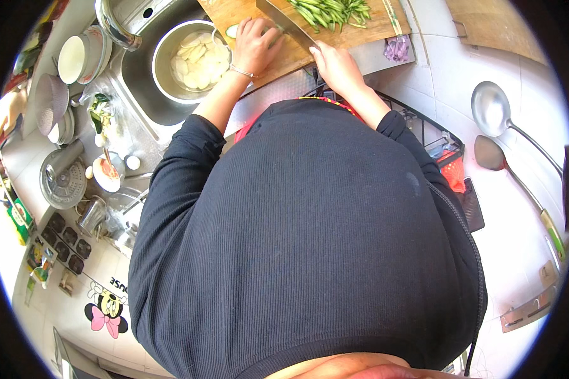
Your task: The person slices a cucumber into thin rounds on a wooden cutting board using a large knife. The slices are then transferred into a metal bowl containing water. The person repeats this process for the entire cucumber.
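My right hand [339, 68] grips the handle end of a kitchen knife [284, 26] with a broad metal blade, which lies across a wooden cutting board [289, 57]. On the board, my left hand [257, 45] presses down a green-skinned vegetable [232, 31]. Its pale cut end shows beyond my fingers; the rest is mostly hidden under them. Blade and left fingertips are close together, and I cannot tell whether they touch. A pile of cut green vegetable strips [329, 12] lies on the board past the knife.
Left of the board, a metal pot [159, 71] holding pale round slices in water stands in the sink [140, 106] near the faucet [118, 33]. Stacked bowls [73, 59], an egg [133, 162] and a bowl with red contents [108, 173] sit farther left. A ladle [490, 106] and spatula [489, 152] hang at right.
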`<move>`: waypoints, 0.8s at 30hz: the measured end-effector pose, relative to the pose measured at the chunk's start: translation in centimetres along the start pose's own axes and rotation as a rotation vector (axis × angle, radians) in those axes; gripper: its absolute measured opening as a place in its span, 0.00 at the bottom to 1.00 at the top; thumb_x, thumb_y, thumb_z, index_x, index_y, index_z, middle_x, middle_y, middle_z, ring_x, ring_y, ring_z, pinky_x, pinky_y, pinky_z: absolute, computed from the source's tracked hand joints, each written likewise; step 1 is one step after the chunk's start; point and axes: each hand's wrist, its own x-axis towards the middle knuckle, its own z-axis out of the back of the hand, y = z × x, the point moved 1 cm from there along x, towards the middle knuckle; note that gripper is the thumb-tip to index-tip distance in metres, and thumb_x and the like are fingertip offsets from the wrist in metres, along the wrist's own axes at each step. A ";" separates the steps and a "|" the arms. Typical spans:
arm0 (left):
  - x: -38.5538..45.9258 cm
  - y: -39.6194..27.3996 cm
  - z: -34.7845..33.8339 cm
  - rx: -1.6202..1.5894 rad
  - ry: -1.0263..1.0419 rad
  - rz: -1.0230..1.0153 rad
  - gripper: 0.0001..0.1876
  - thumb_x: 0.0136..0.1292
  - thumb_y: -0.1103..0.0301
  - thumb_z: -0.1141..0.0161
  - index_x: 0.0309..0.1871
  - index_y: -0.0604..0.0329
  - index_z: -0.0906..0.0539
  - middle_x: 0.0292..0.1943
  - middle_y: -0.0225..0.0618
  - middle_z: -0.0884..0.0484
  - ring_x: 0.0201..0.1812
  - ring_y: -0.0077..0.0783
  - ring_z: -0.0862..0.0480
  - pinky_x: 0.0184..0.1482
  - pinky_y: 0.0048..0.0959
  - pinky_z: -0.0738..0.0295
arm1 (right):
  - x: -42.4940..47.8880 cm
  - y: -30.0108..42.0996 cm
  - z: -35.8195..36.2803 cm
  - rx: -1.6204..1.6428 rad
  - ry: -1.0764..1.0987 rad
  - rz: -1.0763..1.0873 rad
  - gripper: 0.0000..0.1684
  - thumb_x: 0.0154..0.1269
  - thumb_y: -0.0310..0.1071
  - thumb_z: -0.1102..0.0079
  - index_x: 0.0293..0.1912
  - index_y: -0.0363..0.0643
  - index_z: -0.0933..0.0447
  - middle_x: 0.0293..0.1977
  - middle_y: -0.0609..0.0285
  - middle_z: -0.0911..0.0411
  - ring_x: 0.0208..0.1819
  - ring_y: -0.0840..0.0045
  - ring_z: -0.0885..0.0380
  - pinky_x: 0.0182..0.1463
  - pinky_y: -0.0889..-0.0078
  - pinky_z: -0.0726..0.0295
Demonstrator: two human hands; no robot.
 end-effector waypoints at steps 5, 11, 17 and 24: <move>0.0 0.1 -0.2 -0.006 -0.002 -0.006 0.08 0.58 0.67 0.25 0.40 0.52 0.13 0.43 0.33 0.17 0.48 0.45 0.18 0.57 0.44 0.26 | 0.8 -0.8 -0.4 0.027 0.011 0.014 0.19 0.81 0.44 0.49 0.51 0.38 0.19 0.34 0.36 0.16 0.41 0.40 0.17 0.44 0.41 0.20; 0.0 0.0 -0.5 0.005 0.039 0.066 0.08 0.60 0.62 0.28 0.39 0.51 0.13 0.44 0.35 0.17 0.50 0.47 0.18 0.64 0.49 0.28 | 3.0 -0.2 -1.5 0.010 -0.080 0.035 0.18 0.81 0.45 0.49 0.49 0.40 0.19 0.33 0.39 0.15 0.39 0.42 0.15 0.44 0.42 0.17; 2.1 -1.0 -0.3 0.116 0.104 0.194 0.08 0.59 0.63 0.27 0.40 0.50 0.11 0.45 0.35 0.15 0.50 0.47 0.18 0.57 0.46 0.27 | 2.9 -3.8 -0.2 0.032 -0.183 -0.016 0.20 0.81 0.46 0.48 0.48 0.39 0.18 0.33 0.38 0.15 0.39 0.42 0.15 0.45 0.42 0.18; 3.4 1.0 -3.5 0.331 0.368 0.124 0.07 0.63 0.66 0.40 0.36 0.53 0.13 0.38 0.40 0.14 0.45 0.47 0.15 0.50 0.48 0.23 | 2.5 -4.0 -0.7 0.078 -0.176 -0.053 0.22 0.81 0.48 0.49 0.52 0.39 0.17 0.36 0.37 0.15 0.42 0.41 0.15 0.44 0.41 0.18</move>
